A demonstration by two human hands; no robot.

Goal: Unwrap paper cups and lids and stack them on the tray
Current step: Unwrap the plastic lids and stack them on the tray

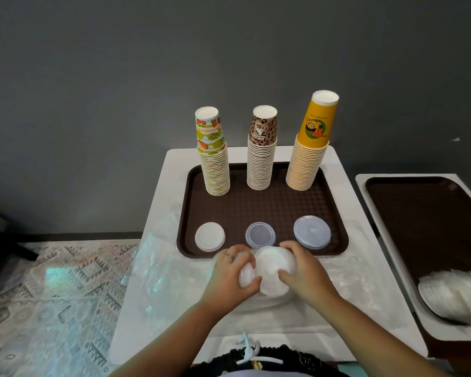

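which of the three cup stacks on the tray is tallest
The yellow paper cup stack at the tray's back right; its top stands above the leopard-print stack and the fruit-print stack.

**Lighting and image quality, head view**

We record soft, even indoor light, moderately bright on the white worktop (365,268) and dimmer toward the grey wall (120,77). Shadows are faint and diffuse. We see glare and iridescent sheen on the clear plastic wrap (152,268). Wide-angle distortion bends the worktop edges outward. The hands show slight motion blur; the lids at the right edge (454,295) are smeared.
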